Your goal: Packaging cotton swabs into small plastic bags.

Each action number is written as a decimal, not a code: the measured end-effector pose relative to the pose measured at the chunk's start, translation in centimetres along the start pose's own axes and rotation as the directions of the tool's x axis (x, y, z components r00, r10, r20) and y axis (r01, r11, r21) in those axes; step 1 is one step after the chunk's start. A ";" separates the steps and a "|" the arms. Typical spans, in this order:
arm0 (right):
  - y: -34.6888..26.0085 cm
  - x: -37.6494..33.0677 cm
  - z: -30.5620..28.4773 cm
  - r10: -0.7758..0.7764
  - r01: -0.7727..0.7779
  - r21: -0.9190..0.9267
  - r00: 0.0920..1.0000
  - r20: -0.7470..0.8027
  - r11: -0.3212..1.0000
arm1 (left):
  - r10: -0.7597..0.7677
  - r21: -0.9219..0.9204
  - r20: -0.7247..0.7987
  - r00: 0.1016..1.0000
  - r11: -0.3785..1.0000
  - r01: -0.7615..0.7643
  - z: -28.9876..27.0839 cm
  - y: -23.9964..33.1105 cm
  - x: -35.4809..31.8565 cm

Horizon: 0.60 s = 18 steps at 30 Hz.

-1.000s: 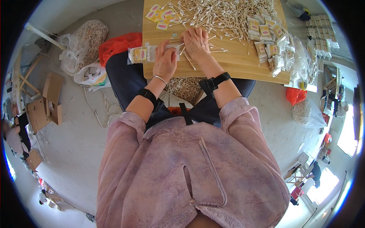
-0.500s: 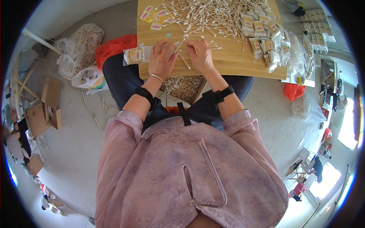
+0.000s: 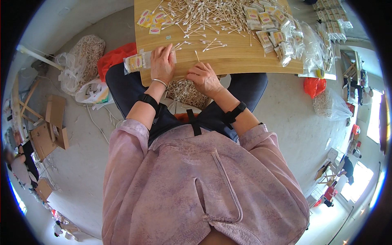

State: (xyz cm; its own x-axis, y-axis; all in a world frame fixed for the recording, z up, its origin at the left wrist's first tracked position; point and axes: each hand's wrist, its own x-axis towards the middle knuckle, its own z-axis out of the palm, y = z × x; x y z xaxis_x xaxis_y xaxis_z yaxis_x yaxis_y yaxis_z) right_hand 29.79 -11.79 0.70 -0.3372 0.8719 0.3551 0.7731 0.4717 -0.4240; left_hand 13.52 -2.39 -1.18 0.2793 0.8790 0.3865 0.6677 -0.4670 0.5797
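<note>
My left hand lies palm down across a clear plastic packet at the table's near left edge. Its fingers are stretched out close together, with the thumb hidden. The packet shows a row of cotton swabs and a yellow label, and its clear end peeks out beside the fingers. At the near edge, my right hand is closed with curled fingers. A single cotton swab sticks out from its fingertips. Beyond the hands, several loose cotton swabs lie on the wooden table.
A big heap of cotton swabs covers the far table. Filled packets are piled at the right, and yellow cards lie at the far left. Below the edge, between my legs, sits a container of swabs. Stuffed bags stand left.
My right hand has drawn back toward me to the near edge, with a swab at its fingertips. My left hand stays by the packet, its fingers closer together. The view has shifted slightly.
</note>
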 end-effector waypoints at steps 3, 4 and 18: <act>0.0 -0.4 -0.6 -0.059 0.055 0.049 0.994 0.088 0.997 | 0.005 0.033 0.016 1.000 0.999 -0.006 0.1 0.2 0.1; 0.0 -0.6 -0.7 -0.058 0.054 0.048 0.995 0.086 0.997 | 0.009 0.017 0.019 1.000 1.000 -0.009 0.1 0.2 0.0; 3.7 0.3 0.2 0.448 -0.464 0.007 0.851 -0.273 0.886 | -0.010 -0.022 -0.044 0.999 1.000 0.009 0.1 0.2 -0.3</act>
State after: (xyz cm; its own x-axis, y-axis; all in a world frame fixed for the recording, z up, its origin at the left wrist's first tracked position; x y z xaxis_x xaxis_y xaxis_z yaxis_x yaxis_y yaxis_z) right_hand 32.44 -9.77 -0.97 0.2061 0.9175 0.3401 0.8376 0.0143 -0.5461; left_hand 13.68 -2.75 -1.23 0.2419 0.8788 0.4114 0.6549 -0.4607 0.5991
